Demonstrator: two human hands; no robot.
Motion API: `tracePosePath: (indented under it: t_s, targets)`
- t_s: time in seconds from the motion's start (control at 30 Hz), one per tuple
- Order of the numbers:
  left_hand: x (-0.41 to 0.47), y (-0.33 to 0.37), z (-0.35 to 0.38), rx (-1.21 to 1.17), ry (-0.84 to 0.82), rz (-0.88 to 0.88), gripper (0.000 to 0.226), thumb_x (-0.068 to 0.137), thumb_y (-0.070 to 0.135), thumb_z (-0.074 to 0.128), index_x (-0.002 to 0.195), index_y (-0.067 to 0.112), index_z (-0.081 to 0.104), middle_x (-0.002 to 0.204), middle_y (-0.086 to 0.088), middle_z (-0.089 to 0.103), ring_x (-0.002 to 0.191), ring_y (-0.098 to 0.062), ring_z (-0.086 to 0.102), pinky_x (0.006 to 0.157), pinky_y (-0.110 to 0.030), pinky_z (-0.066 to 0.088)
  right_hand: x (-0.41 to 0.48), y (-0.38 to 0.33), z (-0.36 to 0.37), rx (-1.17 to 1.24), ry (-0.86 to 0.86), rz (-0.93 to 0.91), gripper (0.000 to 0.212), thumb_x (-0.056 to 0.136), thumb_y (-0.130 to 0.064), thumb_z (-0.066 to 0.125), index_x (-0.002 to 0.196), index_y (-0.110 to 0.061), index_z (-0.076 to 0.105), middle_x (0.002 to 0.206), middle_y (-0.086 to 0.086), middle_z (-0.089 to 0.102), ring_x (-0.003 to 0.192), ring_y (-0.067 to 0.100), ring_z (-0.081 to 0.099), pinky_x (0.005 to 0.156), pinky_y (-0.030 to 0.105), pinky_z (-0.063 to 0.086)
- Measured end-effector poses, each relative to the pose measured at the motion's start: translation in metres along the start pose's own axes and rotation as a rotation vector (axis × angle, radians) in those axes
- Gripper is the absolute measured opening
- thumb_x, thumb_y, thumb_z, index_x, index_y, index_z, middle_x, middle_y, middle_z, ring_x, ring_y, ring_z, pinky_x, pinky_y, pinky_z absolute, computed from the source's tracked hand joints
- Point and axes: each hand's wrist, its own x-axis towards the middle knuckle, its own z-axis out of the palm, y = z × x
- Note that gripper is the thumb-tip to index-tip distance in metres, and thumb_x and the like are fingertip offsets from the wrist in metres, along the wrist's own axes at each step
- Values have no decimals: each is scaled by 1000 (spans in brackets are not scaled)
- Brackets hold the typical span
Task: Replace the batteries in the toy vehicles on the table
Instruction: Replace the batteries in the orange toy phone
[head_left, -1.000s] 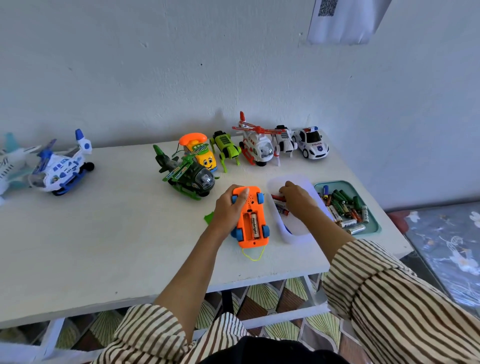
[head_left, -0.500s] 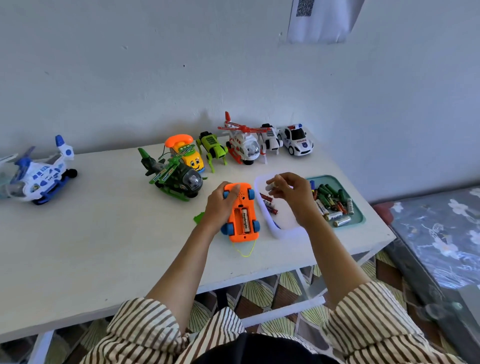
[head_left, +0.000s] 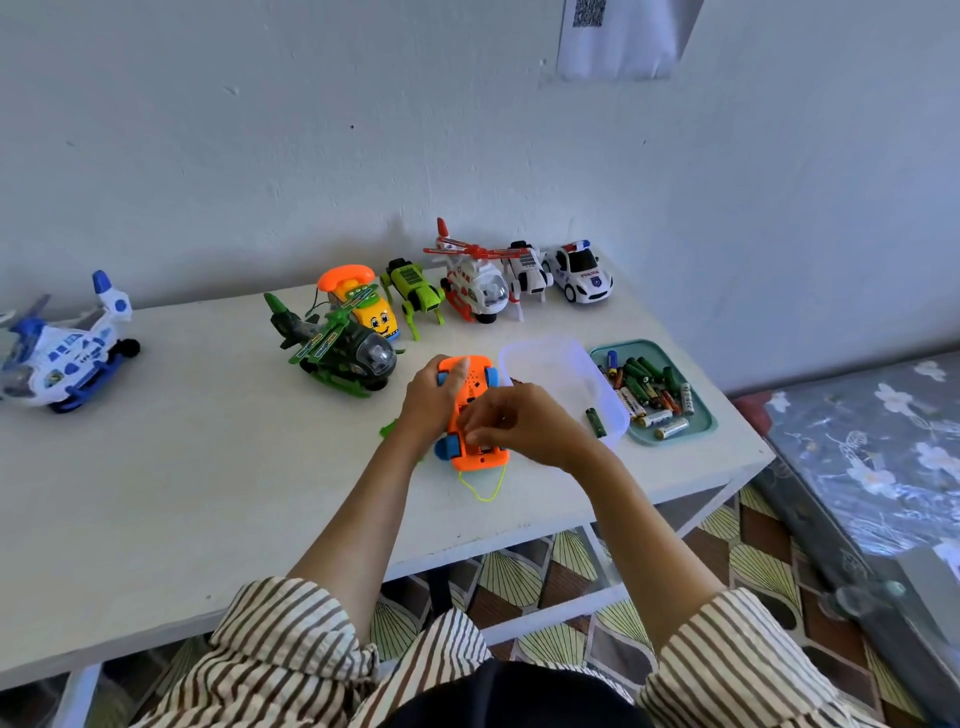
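Working the orange toy car (head_left: 470, 415) right now. It sits belly-up on the white table (head_left: 208, 467), just right of the frame's centre, with its yellow pull string (head_left: 485, 486) trailing toward the near edge. My left hand (head_left: 434, 397) is wrapped around the car's left side, thumb laid across the underside, pinning it down. My right hand (head_left: 519, 423) hangs over the battery bay with the fingers curled in. It covers the bay completely, so I honestly can't tell if it's pinching a cell or just poking at the slot.

Stuff that could bite me from here:

- I can't see the bay, so a cell could go in backwards, or sit half on the spring and pop out when I let go.
- The clear plastic tub (head_left: 558, 358) just right of the car has a green battery (head_left: 596, 421) lying in it, and the teal tray (head_left: 704, 421) beside it holds a pile of loose batteries (head_left: 649, 387). They're touching or nearly so, and one lazy reach mixes dead cells with fresh ones.
- A small green plastic piece (head_left: 388, 428) pokes out by my left wrist. It could be a cover, I'm not sure. If my forearm drags, it slides away.
- The car is near the front edge, and pushing down hard with a loose left grip could scoot it off.

The green helicopter (head_left: 337, 348) sits close behind my left hand, so a clumsy lift could clip its rotor.
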Motion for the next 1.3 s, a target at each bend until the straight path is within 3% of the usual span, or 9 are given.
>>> tracePosePath:
  t_s: [0.13, 0.23, 0.33, 0.43, 0.57, 0.83, 1.07, 1.2, 1.3]
  targets:
    - [0, 1, 0, 11, 2, 11, 21, 99, 33, 47, 101, 15, 57, 88, -1, 61, 79, -15, 57, 66, -23, 44, 1, 4, 8, -176, 34, -120, 12, 68, -7, 80, 78, -7, 72, 93, 1, 52, 69, 16, 51, 65, 21, 42]
    - [0, -1, -2, -19, 0, 1, 23, 99, 35, 46, 101, 15, 57, 88, -3, 62, 79, -18, 59, 68, -27, 47, -1, 7, 15, -278, 170, -131, 42, 61, -17, 85, 99, -13, 68, 105, 2, 45, 91, 15, 43, 76, 18, 39]
    - [1, -2, -3, -25, -12, -2, 25, 98, 39, 47, 101, 15, 56, 88, -3, 63, 78, -16, 61, 70, -28, 49, 0, 13, 24, -232, 259, -9, 91, 57, -27, 88, 135, -20, 40, 135, 7, 30, 122, 21, 31, 102, 34, 35]
    - [0, -2, -2, -14, 11, -10, 24, 98, 40, 46, 102, 18, 55, 87, 0, 63, 78, -14, 61, 72, -28, 49, 2, 16, 30, 195, 148, 172, 119, 65, -19, 85, 149, -30, 1, 151, 1, 17, 136, 21, 31, 107, 40, 37]
    - [0, -3, -2, -29, 31, -33, 29, 98, 40, 47, 108, 15, 57, 93, -3, 64, 83, -18, 63, 74, -30, 50, 3, 18, 34, 557, 97, 333, 108, 75, 4, 73, 150, -26, 1, 141, 9, 41, 117, 19, 55, 85, 25, 53]
    - [0, -4, -3, -55, 58, -74, 30, 98, 41, 46, 111, 16, 55, 97, -5, 63, 91, -23, 64, 85, -38, 53, 13, 16, 36, 537, 213, 391, 84, 72, 16, 63, 143, -17, 34, 124, 9, 57, 102, 19, 59, 75, 31, 54]
    - [-4, -5, -5, -88, 46, -41, 27, 98, 39, 48, 101, 14, 58, 87, -5, 65, 80, -21, 65, 77, -37, 54, 12, 14, 28, 475, 103, 358, 77, 80, 0, 68, 144, -20, 31, 125, 4, 53, 103, 14, 60, 81, 31, 54]
    - [-14, 0, -23, -179, 77, -18, 22, 98, 39, 48, 100, 19, 58, 82, -1, 64, 73, -15, 64, 69, -29, 54, 16, 2, 19, 496, 53, 266, 47, 93, -28, 55, 138, -21, 42, 122, 4, 57, 107, 17, 61, 84, 31, 54]
    - [-19, 2, -49, -143, 133, 35, 19, 98, 38, 48, 99, 21, 56, 75, 4, 60, 66, -7, 60, 61, -20, 48, 31, -4, 26, 463, 187, 260, 24, 99, -22, 44, 117, -19, 60, 104, 3, 66, 96, 17, 61, 78, 31, 50]
